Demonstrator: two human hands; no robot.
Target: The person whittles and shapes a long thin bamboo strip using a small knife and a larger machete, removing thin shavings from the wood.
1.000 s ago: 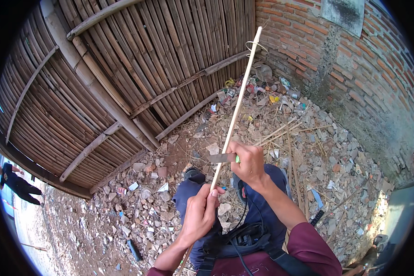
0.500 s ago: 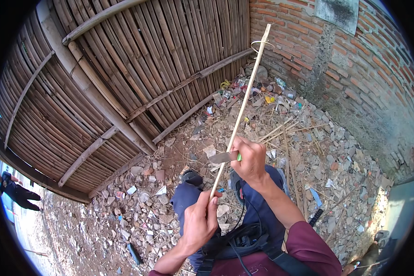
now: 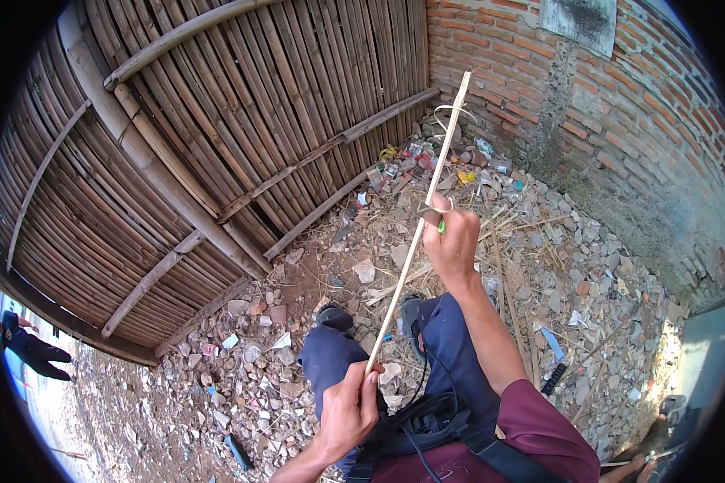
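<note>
A long pale bamboo strip [image 3: 402,282] slants up and away from my lap. My left hand [image 3: 350,409] is closed round its near end, low over my left thigh. In my right hand [image 3: 453,245] is a knife [image 3: 441,227] with a green handle, its blade against the strip past mid-length. The fist hides most of the knife. A thin curled shaving [image 3: 449,206] loops beside the blade, and another curl [image 3: 439,117] stands out near the strip's far tip.
Rubble and litter [image 3: 274,374] cover the ground, with loose bamboo pieces [image 3: 503,274] beyond my right knee. A bamboo-slat wall [image 3: 298,88] rises left, a brick wall [image 3: 507,56] right. Dark-trousered legs [image 3: 36,350] show far left; another person's hand [image 3: 644,467] is at lower right.
My right hand has slid the knife up along the strip, away from my left hand. A curled shaving now shows by the blade. The strip's far tip sits slightly lower in view.
</note>
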